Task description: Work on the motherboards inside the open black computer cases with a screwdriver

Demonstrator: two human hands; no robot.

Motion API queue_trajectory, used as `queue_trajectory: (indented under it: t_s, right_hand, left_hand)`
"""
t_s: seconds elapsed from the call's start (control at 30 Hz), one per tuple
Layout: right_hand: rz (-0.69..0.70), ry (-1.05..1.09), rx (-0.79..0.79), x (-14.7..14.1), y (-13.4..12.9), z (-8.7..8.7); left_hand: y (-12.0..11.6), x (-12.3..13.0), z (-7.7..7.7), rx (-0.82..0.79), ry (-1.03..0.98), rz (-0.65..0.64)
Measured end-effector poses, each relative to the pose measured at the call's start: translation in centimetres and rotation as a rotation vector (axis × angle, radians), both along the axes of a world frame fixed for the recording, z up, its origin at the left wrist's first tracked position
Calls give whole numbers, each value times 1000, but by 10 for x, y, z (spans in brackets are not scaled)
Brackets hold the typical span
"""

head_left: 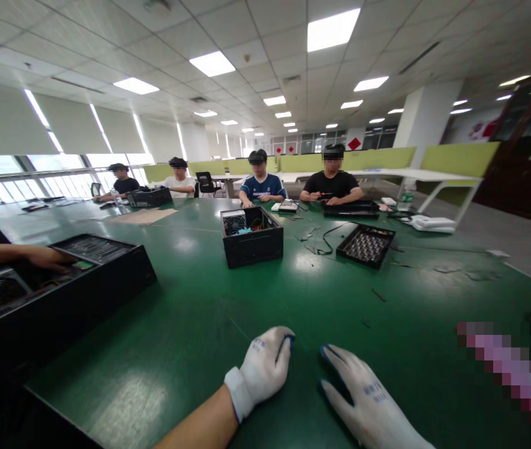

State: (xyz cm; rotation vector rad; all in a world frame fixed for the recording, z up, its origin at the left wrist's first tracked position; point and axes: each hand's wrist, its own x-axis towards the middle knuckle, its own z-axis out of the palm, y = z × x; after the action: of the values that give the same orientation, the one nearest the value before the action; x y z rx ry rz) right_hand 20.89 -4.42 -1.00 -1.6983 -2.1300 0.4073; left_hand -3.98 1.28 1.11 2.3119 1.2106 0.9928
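Note:
Both hands wear white work gloves with blue at the fingertips. My left hand (265,365) rests low over the green table (195,312), its fingers curled and the thumb close against them. No object shows in it, though its palm side is hidden. To its right, my right hand (371,396) is open, thumb and fingers apart, with nothing between them. A gap of bare tabletop separates the two hands. Straight ahead stands an open black computer case (253,246) with a fan and wires inside, out of contact with either hand.
At left, another person's hand (48,257) reaches into a larger open computer case (106,274). A black tray-like panel (366,244) and a black cable (328,240) lie ahead right. Several people sit across the table. A pixelated pink shape (513,368) is at right.

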Motion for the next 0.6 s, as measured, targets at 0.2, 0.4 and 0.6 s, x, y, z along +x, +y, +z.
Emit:
queue_trajectory:
  t_s: [0.2, 0.4, 0.6]
  right_hand:
    - [12, 2, -17, -2, 2, 5]
    - [21, -38, -84, -4, 1, 12]
    - [15, -43, -111, -4, 2, 17]
  left_hand:
    - [60, -11, 39, 112, 185, 204]
    - [169, -35, 106, 16, 430, 535]
    - [228, -45, 125, -117, 554, 548]
